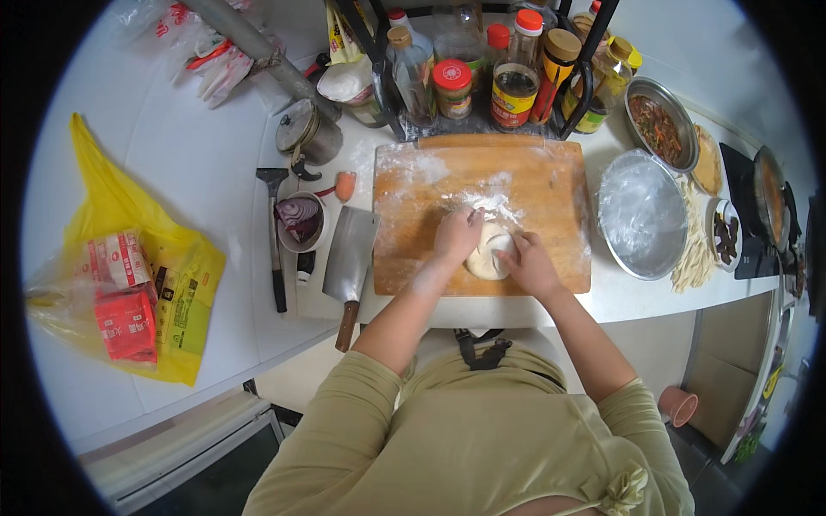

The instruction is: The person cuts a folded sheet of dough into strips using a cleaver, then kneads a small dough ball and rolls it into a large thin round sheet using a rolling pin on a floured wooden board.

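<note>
A pale, rounded piece of dough (485, 259) lies on a floured wooden board (413, 219), near its front edge. My left hand (458, 235) is at the dough's upper left edge with its fingers curled in. Whether those fingers pinch the dough is hidden. On the right side of the dough, my right hand (532, 263) grips the edge, its thumb lying over the top. Loose white flour (493, 205) is heaped just behind the dough. A wooden rolling pin (481, 142) rests along the board's back edge.
Left of the board lies a cleaver (352, 251), its handle past the counter edge, beside a bowl of cut red onion (299, 216). To the right stand a plastic-covered metal bowl (642, 216), dough strips (694, 238) and a bowl of cooked food (658, 126). Bottles fill a rack (419, 132) behind.
</note>
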`<action>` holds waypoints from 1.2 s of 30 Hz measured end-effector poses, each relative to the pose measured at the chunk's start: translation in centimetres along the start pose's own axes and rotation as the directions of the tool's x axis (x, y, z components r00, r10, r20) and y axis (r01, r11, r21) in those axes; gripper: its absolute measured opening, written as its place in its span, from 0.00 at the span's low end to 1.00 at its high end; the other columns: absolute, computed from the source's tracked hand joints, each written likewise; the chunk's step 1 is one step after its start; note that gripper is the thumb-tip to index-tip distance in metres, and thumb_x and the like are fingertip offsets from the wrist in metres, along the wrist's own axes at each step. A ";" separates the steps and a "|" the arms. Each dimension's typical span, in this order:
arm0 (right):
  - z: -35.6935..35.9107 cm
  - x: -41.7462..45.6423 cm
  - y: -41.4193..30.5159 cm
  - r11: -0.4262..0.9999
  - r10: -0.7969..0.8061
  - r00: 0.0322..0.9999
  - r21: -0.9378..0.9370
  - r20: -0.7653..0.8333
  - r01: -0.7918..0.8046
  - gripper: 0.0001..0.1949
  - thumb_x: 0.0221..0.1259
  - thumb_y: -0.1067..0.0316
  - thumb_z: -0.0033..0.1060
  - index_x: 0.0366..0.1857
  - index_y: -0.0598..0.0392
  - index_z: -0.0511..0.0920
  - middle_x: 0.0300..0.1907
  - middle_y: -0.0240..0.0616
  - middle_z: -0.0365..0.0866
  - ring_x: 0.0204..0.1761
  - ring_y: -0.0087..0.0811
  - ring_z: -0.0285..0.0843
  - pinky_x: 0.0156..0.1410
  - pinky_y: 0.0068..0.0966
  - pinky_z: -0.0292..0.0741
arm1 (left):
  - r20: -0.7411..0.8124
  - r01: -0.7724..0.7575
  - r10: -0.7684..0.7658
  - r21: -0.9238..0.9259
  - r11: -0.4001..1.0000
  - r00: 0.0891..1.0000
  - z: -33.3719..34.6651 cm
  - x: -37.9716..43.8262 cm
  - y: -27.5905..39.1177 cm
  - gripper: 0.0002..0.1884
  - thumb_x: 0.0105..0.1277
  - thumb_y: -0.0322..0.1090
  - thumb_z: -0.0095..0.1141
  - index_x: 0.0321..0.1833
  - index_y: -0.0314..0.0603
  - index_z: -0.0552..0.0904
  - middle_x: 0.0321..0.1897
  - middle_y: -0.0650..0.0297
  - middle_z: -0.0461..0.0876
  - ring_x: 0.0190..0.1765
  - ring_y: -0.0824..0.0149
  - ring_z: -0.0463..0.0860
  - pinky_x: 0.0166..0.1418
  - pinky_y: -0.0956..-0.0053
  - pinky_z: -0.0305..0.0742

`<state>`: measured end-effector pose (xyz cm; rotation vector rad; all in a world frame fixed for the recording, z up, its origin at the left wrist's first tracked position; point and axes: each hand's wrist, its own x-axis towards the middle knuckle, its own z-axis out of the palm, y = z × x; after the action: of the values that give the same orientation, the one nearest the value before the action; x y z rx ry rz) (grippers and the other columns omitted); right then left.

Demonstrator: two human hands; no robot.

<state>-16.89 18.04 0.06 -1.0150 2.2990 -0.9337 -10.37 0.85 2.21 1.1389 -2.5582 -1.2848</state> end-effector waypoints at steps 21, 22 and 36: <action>0.5 -1.8 2.8 0.946 0.018 0.975 0.318 -0.221 0.055 0.28 0.52 0.71 0.69 0.59 0.65 0.71 0.58 0.54 0.69 0.61 0.49 0.67 0.66 0.35 0.67 | -0.167 -0.463 0.473 0.094 0.881 0.865 6.7 -0.6 2.3 0.10 0.65 0.41 0.55 0.40 0.43 0.80 0.31 0.58 0.82 0.32 0.58 0.81 0.40 0.63 0.74; 0.2 -1.3 2.8 0.969 -0.019 0.969 0.233 -0.245 0.078 0.28 0.49 0.69 0.71 0.56 0.65 0.73 0.58 0.53 0.70 0.60 0.49 0.69 0.64 0.35 0.68 | -0.173 -0.403 0.399 0.012 0.915 0.901 6.6 -0.2 2.7 0.11 0.65 0.42 0.56 0.40 0.42 0.79 0.30 0.58 0.82 0.30 0.58 0.81 0.38 0.63 0.75; 0.3 -5.4 -1.0 0.987 -0.040 0.971 0.139 -0.237 0.075 0.32 0.48 0.72 0.68 0.60 0.63 0.66 0.58 0.54 0.68 0.60 0.53 0.65 0.64 0.40 0.66 | -0.097 -0.435 0.481 0.304 0.848 0.871 7.2 -3.1 2.9 0.11 0.62 0.43 0.53 0.42 0.46 0.80 0.39 0.61 0.80 0.47 0.58 0.76 0.55 0.60 0.65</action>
<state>-12.88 21.54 1.33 -0.9572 2.3550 -1.2884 -12.45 8.76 0.41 0.5603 -2.6967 -0.7078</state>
